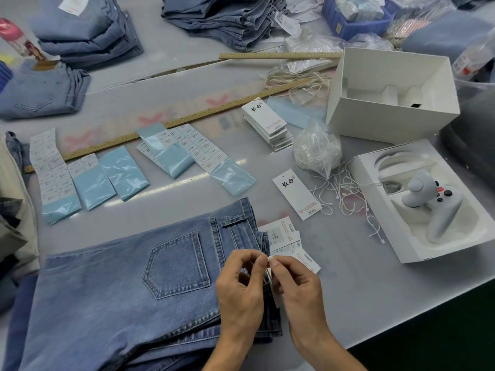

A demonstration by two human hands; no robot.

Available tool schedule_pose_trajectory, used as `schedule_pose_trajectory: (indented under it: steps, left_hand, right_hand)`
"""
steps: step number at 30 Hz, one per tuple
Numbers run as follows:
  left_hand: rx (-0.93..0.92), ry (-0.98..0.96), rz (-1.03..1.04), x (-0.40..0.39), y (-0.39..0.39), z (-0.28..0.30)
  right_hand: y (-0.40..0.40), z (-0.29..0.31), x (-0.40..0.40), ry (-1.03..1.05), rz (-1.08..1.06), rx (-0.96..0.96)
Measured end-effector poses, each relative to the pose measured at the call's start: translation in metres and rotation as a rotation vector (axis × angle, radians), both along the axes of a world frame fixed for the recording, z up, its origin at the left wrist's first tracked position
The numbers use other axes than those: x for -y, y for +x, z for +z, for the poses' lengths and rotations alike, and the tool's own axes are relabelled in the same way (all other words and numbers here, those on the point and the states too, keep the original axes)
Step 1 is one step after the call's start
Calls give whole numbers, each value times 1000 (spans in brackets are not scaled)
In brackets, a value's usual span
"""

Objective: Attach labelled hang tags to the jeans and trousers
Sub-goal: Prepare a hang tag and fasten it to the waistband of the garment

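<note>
Blue jeans (pixel 128 285) lie folded on the grey table in front of me, back pocket up, waistband to the right. At the waistband my left hand (pixel 241 287) and my right hand (pixel 297 285) meet, both pinching a thin white tag string (pixel 270 259) between fingertips. Several white hang tags (pixel 288 236) fan out at the waistband just above my hands. A single white hang tag (pixel 296 194) lies loose further up the table. A stack of hang tags (pixel 267 121) sits beyond it.
Label sticker sheets on blue backing (pixel 120 175) lie in a row. A bag of white strings (pixel 317 149) and loose strings (pixel 345 194) lie right. A wooden ruler (pixel 171 124), an open white box (pixel 391 95), a tray with a controller (pixel 434 202) and jeans piles (pixel 222 20) surround.
</note>
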State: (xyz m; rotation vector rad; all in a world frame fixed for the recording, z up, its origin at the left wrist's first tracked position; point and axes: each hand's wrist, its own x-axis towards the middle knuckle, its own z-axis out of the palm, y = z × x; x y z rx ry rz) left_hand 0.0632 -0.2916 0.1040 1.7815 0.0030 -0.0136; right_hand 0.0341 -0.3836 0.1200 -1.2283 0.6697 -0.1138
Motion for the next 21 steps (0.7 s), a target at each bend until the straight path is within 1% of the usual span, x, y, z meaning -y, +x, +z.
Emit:
schedule_pose_trajectory:
  steps: [5, 10, 16, 21]
  left_hand:
    - [-96, -63, -11, -2, 2, 2]
    - [-185, -120, 1, -3, 8, 0]
    - [-117, -32, -71, -6, 5, -6]
    - [-50, 1, -101, -8, 5, -8]
  right_hand:
    - [2, -1, 1, 34, 24, -11]
    - [5, -3, 2, 121, -25, -38]
    - [6, -5, 3, 146, -64, -63]
    - [4, -6, 6, 104, -32, -66]
